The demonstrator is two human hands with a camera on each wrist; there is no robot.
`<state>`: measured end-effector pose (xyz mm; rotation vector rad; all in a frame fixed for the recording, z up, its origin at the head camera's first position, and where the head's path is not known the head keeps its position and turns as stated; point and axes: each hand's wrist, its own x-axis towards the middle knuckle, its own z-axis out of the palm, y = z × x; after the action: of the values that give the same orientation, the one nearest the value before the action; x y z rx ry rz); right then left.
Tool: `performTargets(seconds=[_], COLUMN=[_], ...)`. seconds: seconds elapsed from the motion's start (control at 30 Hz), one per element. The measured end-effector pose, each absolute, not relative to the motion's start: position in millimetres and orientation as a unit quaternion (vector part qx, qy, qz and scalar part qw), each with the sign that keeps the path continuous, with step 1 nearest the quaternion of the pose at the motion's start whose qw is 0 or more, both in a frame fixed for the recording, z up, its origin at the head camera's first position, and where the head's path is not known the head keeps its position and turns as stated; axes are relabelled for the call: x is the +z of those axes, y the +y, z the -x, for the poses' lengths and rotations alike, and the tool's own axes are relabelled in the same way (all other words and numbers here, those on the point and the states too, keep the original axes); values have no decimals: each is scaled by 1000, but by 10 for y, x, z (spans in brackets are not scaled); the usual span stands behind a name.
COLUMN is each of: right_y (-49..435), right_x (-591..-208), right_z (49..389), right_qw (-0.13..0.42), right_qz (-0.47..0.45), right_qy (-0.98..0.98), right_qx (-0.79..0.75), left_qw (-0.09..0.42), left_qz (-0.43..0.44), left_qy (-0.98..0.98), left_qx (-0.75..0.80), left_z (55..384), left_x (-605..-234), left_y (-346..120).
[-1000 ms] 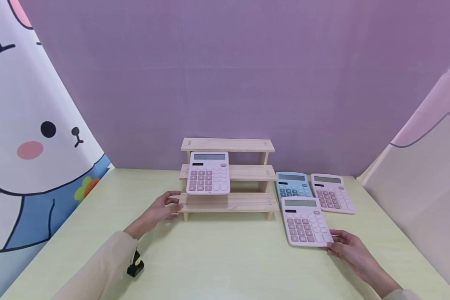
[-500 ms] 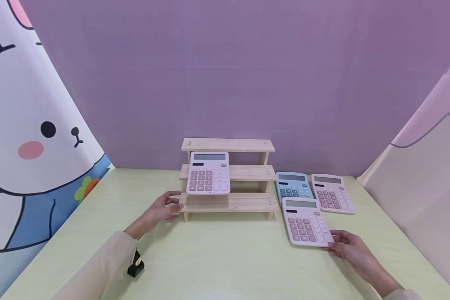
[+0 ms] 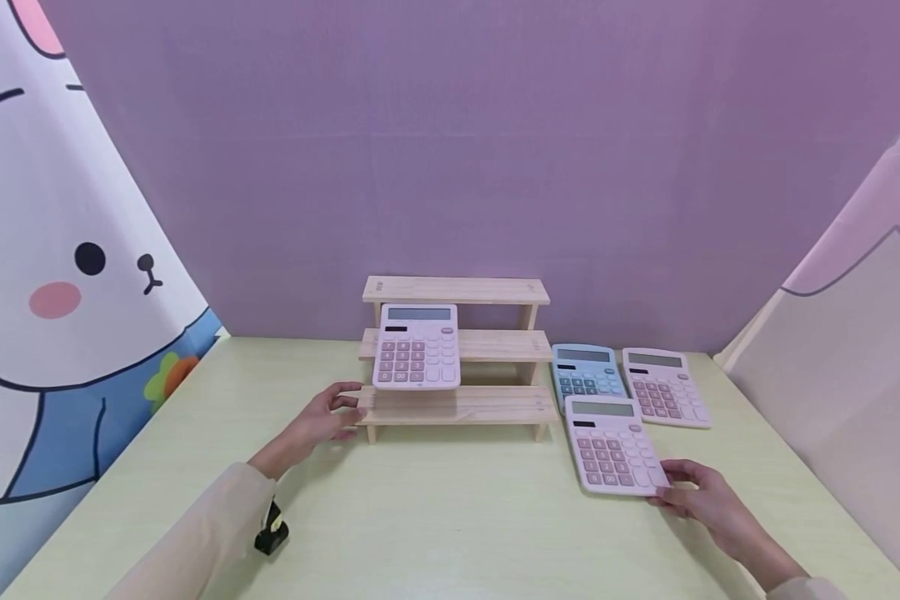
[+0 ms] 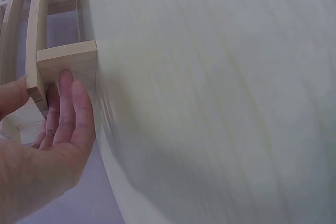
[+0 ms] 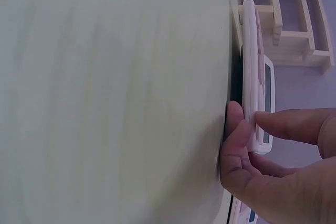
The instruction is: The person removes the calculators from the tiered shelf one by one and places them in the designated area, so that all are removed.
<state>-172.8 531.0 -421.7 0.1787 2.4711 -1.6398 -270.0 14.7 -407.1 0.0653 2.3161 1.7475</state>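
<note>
A three-tier wooden display stand stands at the back of the table. My left hand grips the left end of its lowest board, thumb on top; in the left wrist view the fingers lie against the leg below. One pink calculator leans on the stand's middle tier. My right hand pinches the lower right corner of another pink calculator, thumb above and fingers beneath. The right wrist view shows this calculator edge-on, raised off the table at that corner.
Behind the held calculator lie a blue calculator, partly covered by it, and a third pink one. A small black object is at the left sleeve. A purple backdrop closes off the table's rear.
The held calculator has shifted very slightly to the right, and the right hand's fingers have moved a little on its corner. The left hand and the stand have stayed put.
</note>
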Motion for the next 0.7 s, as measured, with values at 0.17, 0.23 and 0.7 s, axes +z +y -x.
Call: performTargets(seconds=[0.17,0.23,0.7], right_y=[5313,5313,5318], right_x=[-4221,-4216,-4198], right_z=[1739,1744,1765], right_qw=[85,84,86], right_qz=[-60,-58,-34], right_qy=[837,841,870], right_qx=[-538,-531,-485], left_qw=[118,118,117], left_qz=[-31,-33,-30], left_qy=[792,791,792], left_qx=[598,599,599], left_z=[2697,2699,2715], left_x=[-4064,-4067,-4082], left_y=[148,146,146])
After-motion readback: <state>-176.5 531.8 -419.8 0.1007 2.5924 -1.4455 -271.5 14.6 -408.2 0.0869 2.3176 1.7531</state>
